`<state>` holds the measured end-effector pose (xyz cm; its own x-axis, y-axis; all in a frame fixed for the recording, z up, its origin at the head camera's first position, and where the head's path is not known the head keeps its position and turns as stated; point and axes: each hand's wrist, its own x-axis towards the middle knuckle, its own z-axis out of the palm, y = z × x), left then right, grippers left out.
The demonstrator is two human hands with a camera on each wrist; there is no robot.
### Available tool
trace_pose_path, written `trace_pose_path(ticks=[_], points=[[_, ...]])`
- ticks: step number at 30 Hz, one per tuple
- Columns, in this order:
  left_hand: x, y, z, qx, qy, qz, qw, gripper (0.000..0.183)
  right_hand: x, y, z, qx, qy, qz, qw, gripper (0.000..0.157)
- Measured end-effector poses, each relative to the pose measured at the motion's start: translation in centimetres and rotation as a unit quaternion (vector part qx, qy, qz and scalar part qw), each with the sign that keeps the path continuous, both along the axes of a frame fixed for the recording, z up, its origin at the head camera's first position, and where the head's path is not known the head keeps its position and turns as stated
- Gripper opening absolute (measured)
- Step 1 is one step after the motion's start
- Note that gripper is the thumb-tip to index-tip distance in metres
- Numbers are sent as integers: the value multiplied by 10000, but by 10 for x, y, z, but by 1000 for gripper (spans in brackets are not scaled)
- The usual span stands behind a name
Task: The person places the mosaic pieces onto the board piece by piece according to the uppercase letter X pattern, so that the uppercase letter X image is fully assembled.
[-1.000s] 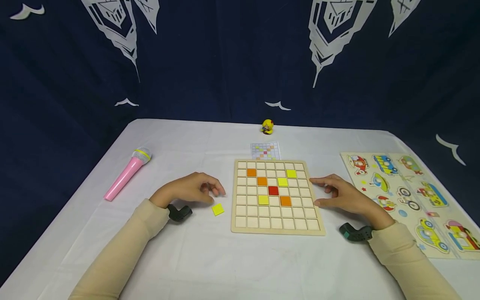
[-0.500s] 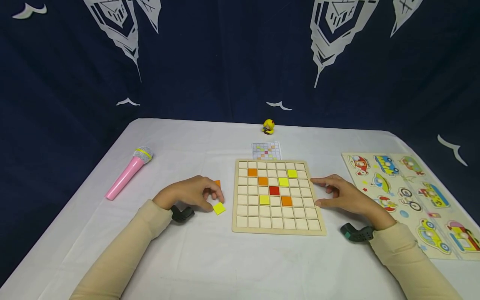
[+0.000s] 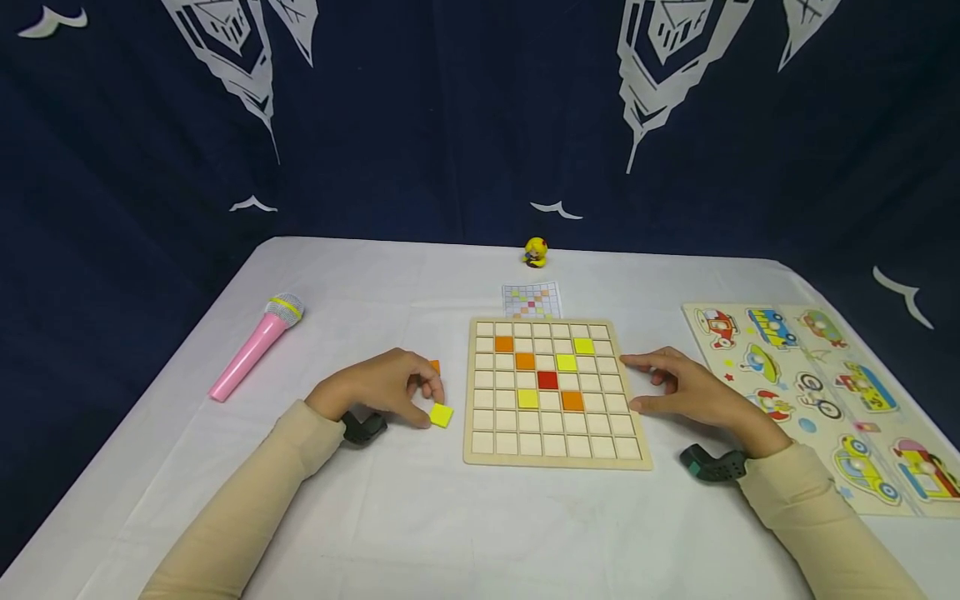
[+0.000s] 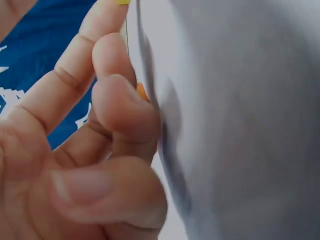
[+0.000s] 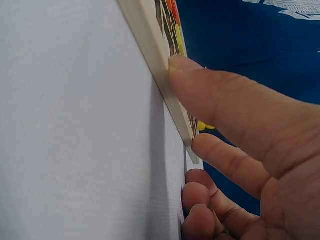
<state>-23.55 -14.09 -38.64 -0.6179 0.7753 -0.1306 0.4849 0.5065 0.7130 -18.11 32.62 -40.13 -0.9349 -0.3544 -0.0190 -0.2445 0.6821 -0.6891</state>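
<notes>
Left of the board, my left hand [image 3: 386, 387] pinches a small yellow square tile [image 3: 441, 415] at thumb and index fingertips. In the left wrist view its other fingers [image 4: 122, 107] curl in over the cloth, and only a sliver of the yellow tile [image 4: 122, 1] shows. An orange tile [image 3: 435, 366] lies partly hidden behind this hand. My right hand [image 3: 682, 385] touches the right edge of the wooden grid board [image 3: 555, 461] with thumb and index finger. The board holds several orange and yellow tiles and one red tile [image 3: 547, 380].
A printed pattern card [image 3: 532, 300] lies behind the board, with a yellow figurine [image 3: 536, 252] farther back. A pink toy microphone [image 3: 255, 346] lies at the left. On the right is a picture puzzle board [image 3: 810, 400], partly behind the right forearm. White cloth [image 3: 390, 517] covers the table.
The left hand has come down to the yellow tile, which has shifted slightly right at its fingertips. The orange tile behind it has come into view. The right hand stays at the board's edge.
</notes>
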Motion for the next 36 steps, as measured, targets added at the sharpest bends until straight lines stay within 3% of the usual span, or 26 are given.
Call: trace_pose_path(ticks=[8,16,25,36], points=[[4,12,1,385,443,39,9983,24,0,-1,2,36,-1,16,10000,68],[14,26,3,524,574,108,9969,24,0,0,1,9,-8,22,10000,68],[26,38,7,204,847,125,9961,21,0,0,0,69,-29,-5,10000,68],[26,57,7,-281,1295,1,9912,20,0,-1,0,37,-22,-27,10000,68]])
